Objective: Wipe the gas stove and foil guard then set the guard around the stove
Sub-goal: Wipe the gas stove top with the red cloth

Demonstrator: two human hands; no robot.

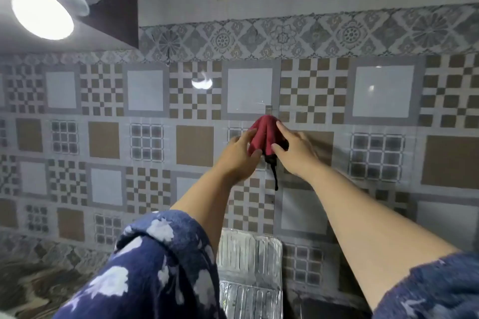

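From the head camera we see both arms stretched up to the tiled wall [363, 33], where a red cloth [264, 134] hangs bunched from a small clear hook [269, 109] at the tile seam. Our left hand [239, 156] and right hand [295, 153] bracket the cloth: left fingers [247, 137] curl against its left fold, right fingers [281, 127] lie along its right edge, thumbs closing beneath. We judge both hands are lightly pinching the cloth rather than clenched; whether it is going onto the hook or coming off, we cannot tell.

The foil guard [248, 261] stands low in the frame against the wall, well below our hands, between the forearms. The stove itself is not clearly in view.

The risks, as we judge them: a sharp tug could pull the hook off the tile, or a loose pinch could drop the cloth onto the guard, whose thin foil looks easy to dent or tip.
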